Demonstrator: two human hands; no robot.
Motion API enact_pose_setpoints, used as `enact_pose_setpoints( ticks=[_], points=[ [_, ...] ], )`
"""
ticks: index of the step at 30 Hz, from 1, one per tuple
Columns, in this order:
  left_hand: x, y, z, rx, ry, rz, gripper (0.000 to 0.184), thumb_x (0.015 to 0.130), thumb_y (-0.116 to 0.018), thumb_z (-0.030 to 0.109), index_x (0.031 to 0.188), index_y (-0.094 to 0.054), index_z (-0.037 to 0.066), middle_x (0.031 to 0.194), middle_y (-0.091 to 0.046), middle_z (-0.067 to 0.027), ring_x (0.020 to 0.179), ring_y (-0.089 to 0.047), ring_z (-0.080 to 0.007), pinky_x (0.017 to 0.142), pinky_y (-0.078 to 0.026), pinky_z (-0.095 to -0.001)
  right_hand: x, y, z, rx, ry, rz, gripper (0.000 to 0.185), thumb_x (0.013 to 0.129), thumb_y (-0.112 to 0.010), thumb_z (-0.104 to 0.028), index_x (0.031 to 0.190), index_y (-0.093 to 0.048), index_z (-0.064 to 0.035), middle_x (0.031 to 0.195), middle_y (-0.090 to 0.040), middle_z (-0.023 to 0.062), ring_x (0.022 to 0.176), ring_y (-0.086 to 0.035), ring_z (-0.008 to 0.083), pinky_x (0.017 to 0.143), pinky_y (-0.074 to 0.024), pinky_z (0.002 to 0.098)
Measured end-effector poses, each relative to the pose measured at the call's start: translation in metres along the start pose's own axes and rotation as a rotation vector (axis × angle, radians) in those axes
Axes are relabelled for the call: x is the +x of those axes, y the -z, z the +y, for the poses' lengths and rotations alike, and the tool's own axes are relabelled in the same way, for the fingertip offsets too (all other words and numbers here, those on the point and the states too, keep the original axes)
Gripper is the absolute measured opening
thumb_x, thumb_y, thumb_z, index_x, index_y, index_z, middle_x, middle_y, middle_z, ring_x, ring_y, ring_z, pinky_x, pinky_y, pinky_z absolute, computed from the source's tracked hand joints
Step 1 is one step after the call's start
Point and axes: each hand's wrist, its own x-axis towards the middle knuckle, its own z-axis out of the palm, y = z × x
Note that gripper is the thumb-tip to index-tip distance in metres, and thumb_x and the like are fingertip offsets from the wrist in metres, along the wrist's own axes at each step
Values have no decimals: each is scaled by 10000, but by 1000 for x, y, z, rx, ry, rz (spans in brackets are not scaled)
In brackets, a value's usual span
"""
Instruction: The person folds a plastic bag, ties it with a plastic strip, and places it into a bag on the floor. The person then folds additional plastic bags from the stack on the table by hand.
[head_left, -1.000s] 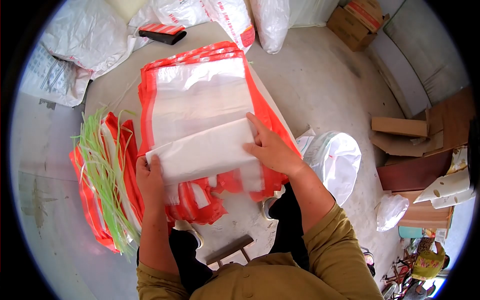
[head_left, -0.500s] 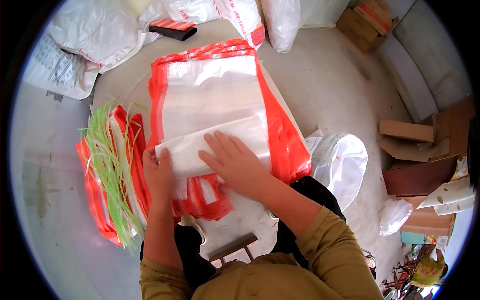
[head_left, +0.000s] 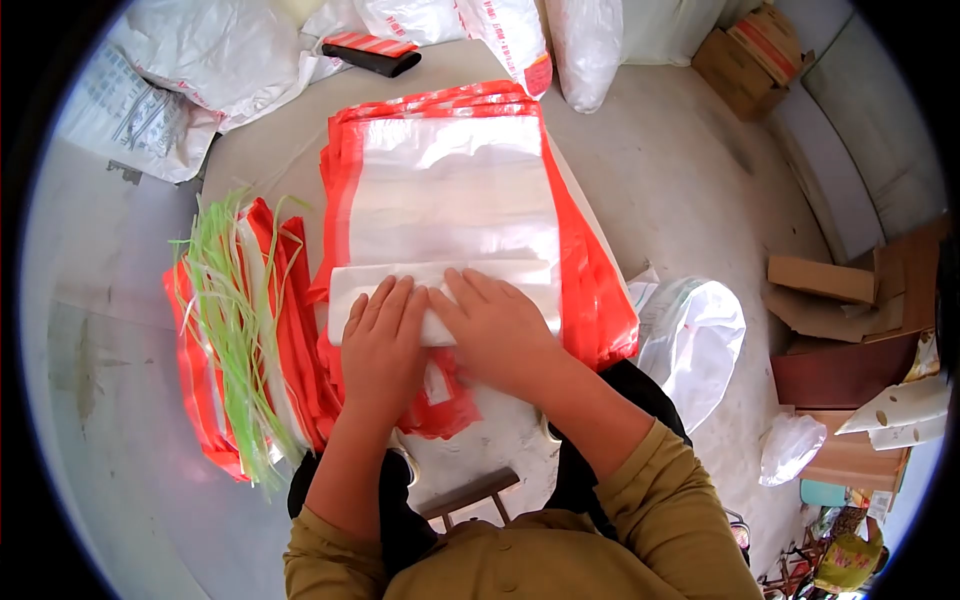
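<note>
A stack of plastic bags (head_left: 455, 190), clear in the middle with red edges, lies in front of me. Across its near part runs a white folded plastic band (head_left: 345, 295). My left hand (head_left: 388, 335) rests flat on that band, fingers stretched out and pointing away from me. Close beside it, my right hand (head_left: 502, 325) also presses on the band with its fingers extended. Below the hands hangs a crumpled red bag end (head_left: 440, 405), partly hidden by them.
To the left lies a pile of red bags (head_left: 290, 340) with green plastic strips (head_left: 232, 310) over it. White sacks (head_left: 220, 60) and a black-and-red roll (head_left: 372, 55) are at the back. A white sack (head_left: 700, 340) and cardboard boxes (head_left: 820, 285) stand right; a person (head_left: 850, 560) is far off.
My left hand has moved from the band's left end onto its middle, next to my right hand. The band now lies straighter across the stack. The whole view has shifted slightly.
</note>
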Motion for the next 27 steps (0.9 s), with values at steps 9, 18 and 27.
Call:
enact_pose_setpoints(
  ticks=[9,18,27],
  points=[
    [2,5,-1,-27,-22,49,336,758,-691,34,1092,-713,65,1132,-745,-83,1072,-712,-285,901,-547,-440,1,46,19,216,25,-183,528,885,-695,-233,1341,-603,17,1367,-600,234,1261,-576,349,1036,-477,398],
    [-6,59,-1,-1282,712,-422,291,891,-698,66,1170,-692,-16,997,-752,-57,905,-718,-197,804,-554,-348,-7,56,57,1903,-391,41,1027,918,-341,-844,1527,-393,-18,1453,-544,203,1344,-527,320,1104,-443,470],
    [-17,15,12,-1793,1004,-264,664,904,-703,38,1489,-393,-6,1344,-601,-130,1182,-620,-221,992,-529,-377,18,-4,-10,1592,-834,140,773,985,-642,-168,1621,-215,-66,1475,-524,152,1305,-532,231,1110,-417,356]
  ],
)
